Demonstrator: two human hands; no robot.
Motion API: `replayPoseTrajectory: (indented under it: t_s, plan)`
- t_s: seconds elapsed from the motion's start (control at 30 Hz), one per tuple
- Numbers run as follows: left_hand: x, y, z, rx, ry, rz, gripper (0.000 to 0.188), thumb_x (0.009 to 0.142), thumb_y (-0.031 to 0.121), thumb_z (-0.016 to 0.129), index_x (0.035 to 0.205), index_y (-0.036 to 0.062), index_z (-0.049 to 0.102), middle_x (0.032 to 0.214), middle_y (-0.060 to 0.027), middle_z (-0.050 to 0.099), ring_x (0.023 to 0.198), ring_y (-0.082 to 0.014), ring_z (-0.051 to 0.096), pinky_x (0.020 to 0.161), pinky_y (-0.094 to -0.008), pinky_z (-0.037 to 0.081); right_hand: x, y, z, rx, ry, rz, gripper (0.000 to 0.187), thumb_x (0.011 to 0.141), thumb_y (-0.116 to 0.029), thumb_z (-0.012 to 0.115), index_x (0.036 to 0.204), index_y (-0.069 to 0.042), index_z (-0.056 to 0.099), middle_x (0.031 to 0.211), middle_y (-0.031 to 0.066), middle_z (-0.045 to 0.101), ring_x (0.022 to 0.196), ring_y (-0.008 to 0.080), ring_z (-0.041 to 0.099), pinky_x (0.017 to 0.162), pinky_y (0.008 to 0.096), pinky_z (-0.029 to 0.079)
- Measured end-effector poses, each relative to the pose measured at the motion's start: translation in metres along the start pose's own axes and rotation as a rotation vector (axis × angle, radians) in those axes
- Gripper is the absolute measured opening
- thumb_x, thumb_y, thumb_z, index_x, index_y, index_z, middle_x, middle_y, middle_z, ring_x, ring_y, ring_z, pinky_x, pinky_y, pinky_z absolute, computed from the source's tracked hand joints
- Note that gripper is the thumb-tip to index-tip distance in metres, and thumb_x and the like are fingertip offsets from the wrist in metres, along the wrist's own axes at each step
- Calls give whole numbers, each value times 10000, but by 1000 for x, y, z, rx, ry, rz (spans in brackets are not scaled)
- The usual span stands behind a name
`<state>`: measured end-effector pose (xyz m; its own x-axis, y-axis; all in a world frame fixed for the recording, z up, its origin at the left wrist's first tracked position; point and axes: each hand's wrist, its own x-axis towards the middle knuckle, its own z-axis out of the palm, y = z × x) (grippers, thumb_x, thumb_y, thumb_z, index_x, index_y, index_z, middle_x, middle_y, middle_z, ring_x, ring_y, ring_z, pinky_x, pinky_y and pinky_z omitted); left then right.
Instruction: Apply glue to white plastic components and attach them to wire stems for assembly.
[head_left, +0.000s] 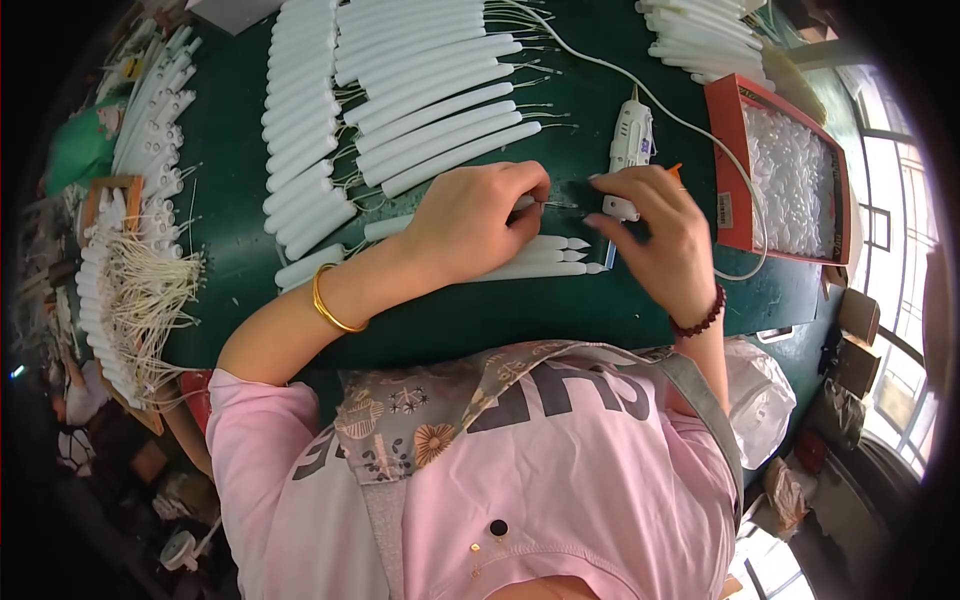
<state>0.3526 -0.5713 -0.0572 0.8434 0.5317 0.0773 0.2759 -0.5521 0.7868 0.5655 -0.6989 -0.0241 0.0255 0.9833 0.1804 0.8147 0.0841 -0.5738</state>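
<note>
On a green counter [480, 322], the left hand [478, 215] grips a mostly hidden white tube [524, 203]. The right hand [668, 235] is open, thumb and fingers parted, near a glue gun [632, 138]. Flame-tipped tubes [540, 270] lie nearby; rows of tubes [440, 130] lie beyond. A cord [590, 58] crosses a red box [726, 110] of clear tips [795, 185]; its label [725, 208] is too small to read.

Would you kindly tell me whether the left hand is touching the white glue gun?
Apart: the head view shows a strip of dark green tabletop between the left hand and the white glue gun.
</note>
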Motion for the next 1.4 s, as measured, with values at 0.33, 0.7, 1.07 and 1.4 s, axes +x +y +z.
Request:
replayPoseTrajectory:
  t_s: [0.33,0.7,1.07,1.4]
  plan:
    - [-9,-5,1,-271,92,-77,128,864,56,690,959,30,608,743,-142,664,636,-318,645,581,-384,487,-20,31,-11,-332,-11,143,654,780,70,680,1400,-112,584,1396,148,570,1264,382,576,1048,475,490]
    - [12,-9,-11,-140,149,-111,158,870,-9,701,998,22,613,740,-82,650,636,-144,589,633,-267,503,-3,45,8,-44,214,-1,464,796,-13,763,1239,-23,625,1447,209,569,1109,419,690,874,422,603]
    - [14,-17,-19,-125,197,-68,115,921,15,737,1001,-3,657,821,-82,717,736,-100,657,705,-246,539,-15,59,17,-160,153,-322,337,797,-86,767,1099,-11,637,1217,188,687,960,339,713,832,407,593]
    - [15,-20,-19,-226,228,-104,79,982,23,679,1025,-39,657,849,-55,732,744,-68,641,692,-221,523,-15,54,17,-176,155,-257,350,741,-108,778,1059,-28,655,1094,138,687,908,324,698,810,413,581]
